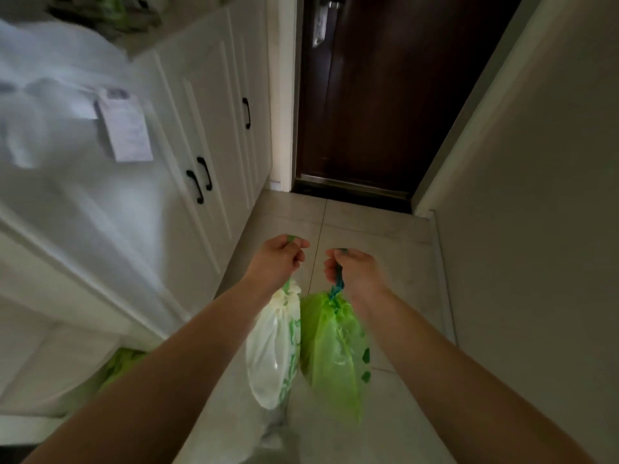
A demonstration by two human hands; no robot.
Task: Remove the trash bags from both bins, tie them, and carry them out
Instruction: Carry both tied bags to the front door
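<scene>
Near centre, over floor tiles (368,226): 2 bags hanging side by side, touching. L hand (278,259) fisted on white bag (273,349) tie, R hand (351,267) fisted on green bag (330,346) drawstring. Prob. light, soft, thin film; best held at cinched necks. Door (385,95) far ahead, shut.

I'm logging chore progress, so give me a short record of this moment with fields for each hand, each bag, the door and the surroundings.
left hand: closed on the tie of the white bag
right hand: closed on the blue-green tie of the green bag
bags: both cinched at the top, hanging side by side above the tiled floor
door: dark brown, shut, straight ahead
left side: white cabinets with black handles
right side: plain wall
task stage: bags tied, not yet carried out
</scene>
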